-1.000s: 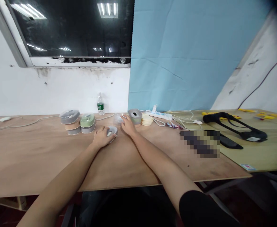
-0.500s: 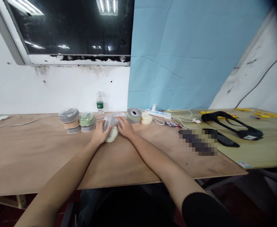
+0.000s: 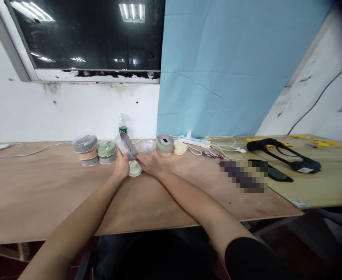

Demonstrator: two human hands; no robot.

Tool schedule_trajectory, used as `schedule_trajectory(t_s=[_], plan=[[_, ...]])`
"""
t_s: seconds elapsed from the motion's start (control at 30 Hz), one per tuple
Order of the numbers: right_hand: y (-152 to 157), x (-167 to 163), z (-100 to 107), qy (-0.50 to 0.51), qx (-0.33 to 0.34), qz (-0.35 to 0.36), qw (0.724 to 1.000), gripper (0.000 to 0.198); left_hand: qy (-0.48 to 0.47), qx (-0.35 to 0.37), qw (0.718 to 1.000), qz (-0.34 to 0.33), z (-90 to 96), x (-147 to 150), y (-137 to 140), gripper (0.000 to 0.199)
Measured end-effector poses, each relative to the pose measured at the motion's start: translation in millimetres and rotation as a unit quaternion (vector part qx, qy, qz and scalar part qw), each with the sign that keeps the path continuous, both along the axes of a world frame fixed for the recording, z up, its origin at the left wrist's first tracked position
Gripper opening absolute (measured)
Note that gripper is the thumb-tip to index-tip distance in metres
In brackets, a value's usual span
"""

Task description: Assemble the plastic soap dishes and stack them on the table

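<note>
My left hand [image 3: 121, 165] is wrapped round a grey plastic box part [image 3: 125, 144], tilted up off the table. My right hand [image 3: 148, 163] has its fingers closed at the lower right edge of that part; the fingertips are partly hidden. Just beneath lies a cream-coloured flat piece [image 3: 135, 169] with rounded edges. Behind my right hand sits clear plastic [image 3: 147, 145]. To the left stand a stack of grey and orange boxes [image 3: 85, 144] and a green box on a grey one [image 3: 107, 148].
Right of the clear plastic are a grey, green and orange stack [image 3: 165, 146] and piled cream pieces [image 3: 179, 147]. A bottle [image 3: 122, 124] stands by the wall. A power strip [image 3: 195, 141], cables and a black strap-like frame [image 3: 284, 153] lie to the right.
The grey box part is now raised and tilted in my left hand. Both hands have come away from the clear plastic and cream piece, my right hand shifting slightly down and left.
</note>
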State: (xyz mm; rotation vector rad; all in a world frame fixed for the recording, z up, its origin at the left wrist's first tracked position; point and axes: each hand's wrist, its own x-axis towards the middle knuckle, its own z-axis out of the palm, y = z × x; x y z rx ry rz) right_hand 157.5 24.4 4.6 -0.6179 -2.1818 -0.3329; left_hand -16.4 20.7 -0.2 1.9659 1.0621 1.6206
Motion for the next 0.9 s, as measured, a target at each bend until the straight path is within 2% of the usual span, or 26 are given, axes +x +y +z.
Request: schedule_trajectory(t_s=[0.13, 0.27, 0.37, 0.47, 0.6, 0.9], plan=[[16.4, 22.7, 0.5, 0.075, 0.015, -0.092, 0.993, 0.029, 0.129, -0.042, 0.991, 0.005, -3.3, 0.0, 0.7, 0.073], [31.3, 68.4, -0.1, 0.187, 0.032, -0.216, 0.958, 0.032, 0.287, -0.083, 0.954, 0.01, -9.8, 1.6, 1.4, 0.075], [34.5, 104.3, -2.1, 0.235, 0.052, -0.292, 0.926, 0.032, 0.346, -0.103, 0.932, 0.017, -10.9, 2.1, 0.3, 0.074], [34.1, 127.6, -4.0, 0.26, 0.056, -0.339, 0.903, 0.03, 0.37, -0.111, 0.922, 0.016, -9.7, 2.2, -1.5, 0.074], [35.0, 133.3, -5.2, 0.256, 0.048, -0.366, 0.894, 0.03, 0.393, -0.109, 0.913, 0.005, -10.5, 2.4, -1.9, 0.072], [36.9, 113.9, -4.5, 0.137, 0.024, -0.379, 0.915, 0.035, 0.431, -0.121, 0.894, -0.002, -13.8, 0.7, -2.0, 0.084]])
